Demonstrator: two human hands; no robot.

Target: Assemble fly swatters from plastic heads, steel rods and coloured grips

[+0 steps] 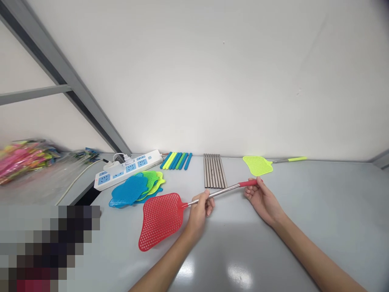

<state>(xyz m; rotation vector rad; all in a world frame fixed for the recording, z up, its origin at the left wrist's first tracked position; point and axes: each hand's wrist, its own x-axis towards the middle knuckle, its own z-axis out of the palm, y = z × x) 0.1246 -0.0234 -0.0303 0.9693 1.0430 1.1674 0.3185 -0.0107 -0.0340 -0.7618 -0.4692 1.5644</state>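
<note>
A red fly swatter (162, 221) with a perforated head and a metal rod is held above the grey table, head to the left. My left hand (199, 209) is closed around the rod near the head. At the other end, the fingers of my right hand (263, 199) pinch the red grip. Behind the rod lies a row of several metal tubes (214, 172). A yellow-green fly swatter (258, 165) rests beyond my right hand. Left of the tubes are several blue, green and yellow grips (176, 161). Blue, green and yellow swatter heads (129, 190) are stacked behind the red one.
A white power strip (129, 169) with plugs in it lies at the back left, its cable running left. Plastic-bagged colourful items (27, 160) sit at the far left beside a grey metal frame (79, 101). A white wall (219, 81) bounds the table's back. The lower left corner is pixelated.
</note>
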